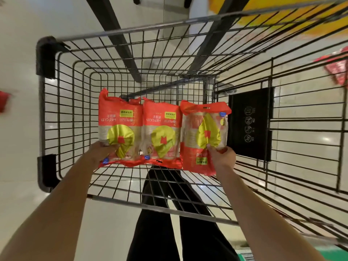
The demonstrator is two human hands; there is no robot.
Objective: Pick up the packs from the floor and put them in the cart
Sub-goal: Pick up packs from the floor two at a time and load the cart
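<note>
Three red packs sit side by side inside the wire cart (47, 113), each clear-fronted with a yellow leaf shape and a small red mark. The left hand (102, 151) has its grip around the left pack (120, 129); the right hand (223, 157) grips the right pack (204, 132). The middle pack (162, 132) sits touching both.

Glossy pale tile floor (22, 53), ceiling-light reflections; yellow display (282, 17) top right.
</note>
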